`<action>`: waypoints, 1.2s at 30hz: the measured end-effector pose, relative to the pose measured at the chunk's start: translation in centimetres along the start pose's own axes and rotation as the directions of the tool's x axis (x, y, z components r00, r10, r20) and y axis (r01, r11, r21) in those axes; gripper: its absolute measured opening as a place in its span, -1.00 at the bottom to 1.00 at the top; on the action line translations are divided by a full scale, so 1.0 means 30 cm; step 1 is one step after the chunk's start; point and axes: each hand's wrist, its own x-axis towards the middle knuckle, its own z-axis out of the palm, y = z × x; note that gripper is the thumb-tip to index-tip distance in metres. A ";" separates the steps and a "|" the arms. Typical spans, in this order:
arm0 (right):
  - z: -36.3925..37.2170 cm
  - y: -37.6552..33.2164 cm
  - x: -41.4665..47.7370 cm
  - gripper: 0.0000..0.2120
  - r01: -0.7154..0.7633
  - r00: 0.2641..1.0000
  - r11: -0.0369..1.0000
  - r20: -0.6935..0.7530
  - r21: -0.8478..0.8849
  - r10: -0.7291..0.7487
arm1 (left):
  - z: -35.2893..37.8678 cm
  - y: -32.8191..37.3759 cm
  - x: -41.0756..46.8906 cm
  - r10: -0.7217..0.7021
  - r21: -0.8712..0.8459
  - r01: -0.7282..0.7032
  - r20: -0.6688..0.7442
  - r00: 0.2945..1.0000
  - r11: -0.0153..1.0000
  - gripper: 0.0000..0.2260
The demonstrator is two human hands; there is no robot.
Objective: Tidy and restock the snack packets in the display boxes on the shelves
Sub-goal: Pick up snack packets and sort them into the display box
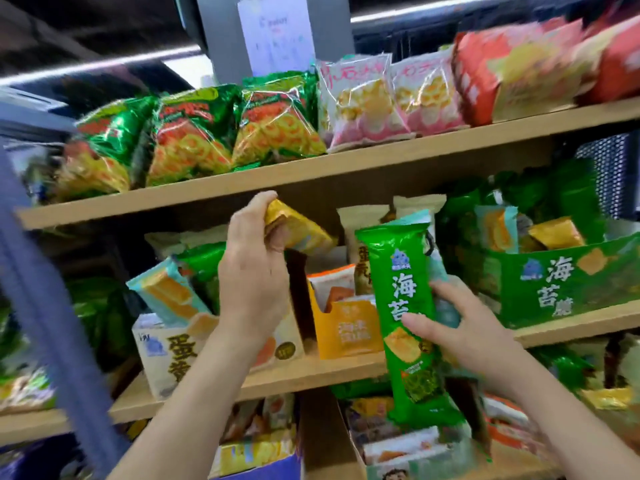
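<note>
My left hand [254,268] is raised in front of the middle shelf and grips a yellow snack packet [300,227] by its end. My right hand [462,323] holds a tall green seaweed cracker packet [403,306] upright, with a light blue packet [445,303] pressed behind it. On the middle shelf stand a white display box [159,355] with a light blue packet [169,292] leaning out of it, an orange display box [346,332], and a green display box [561,282] filled with green, blue and yellow packets.
The top wooden shelf [346,168] carries green snack bags [194,133], pink-white bags [367,105] and red bags [519,71]. Below the middle shelf board [304,375], more boxes of mixed packets [408,445] sit. A blue-grey strap [52,323] hangs at the left.
</note>
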 end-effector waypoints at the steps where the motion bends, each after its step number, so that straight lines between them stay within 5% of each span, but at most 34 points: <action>1: 0.005 0.011 0.021 -0.63 0.003 1.000 0.999 0.019 -0.053 -0.002 | 0.019 0.000 0.005 -0.038 0.031 0.036 0.068 0.997 0.999 -0.66; 5: -0.007 0.038 0.057 -0.48 0.031 0.999 0.975 0.040 -0.221 -0.023 | 0.063 -0.025 0.020 -0.137 0.136 0.105 0.248 0.959 0.985 -0.65; 17: -0.029 0.043 0.057 -0.60 -0.080 0.978 0.987 -0.202 -0.137 0.051 | 0.108 -0.035 0.011 -0.059 0.093 0.028 0.348 0.936 0.995 -0.71; 21: -0.028 0.002 0.029 -0.70 -0.148 0.954 0.988 -0.270 -0.052 0.129 | 0.165 -0.047 -0.016 -0.094 0.234 -0.036 0.521 0.848 0.972 -0.69; 27: -0.024 -0.024 0.000 -0.65 -0.172 0.963 0.984 -0.203 0.041 0.177 | 0.200 -0.071 0.014 -0.266 0.449 0.022 0.487 0.832 0.893 -0.66; 32: -0.004 -0.066 -0.029 -0.73 -0.185 0.963 0.953 -0.146 0.242 0.224 | 0.116 0.029 -0.033 -0.063 0.116 0.034 0.257 0.964 0.993 -0.69; 34: -0.001 -0.085 -0.039 -0.72 -0.164 0.967 0.946 -0.141 0.281 0.210 | 0.079 0.105 -0.085 -0.031 -0.033 0.047 0.366 0.930 0.998 -0.73; 36: 0.001 -0.118 -0.047 -0.73 -0.139 0.978 0.936 -0.107 0.324 0.182 | 0.069 0.173 -0.135 -0.063 -0.084 0.135 0.574 0.817 0.987 -0.58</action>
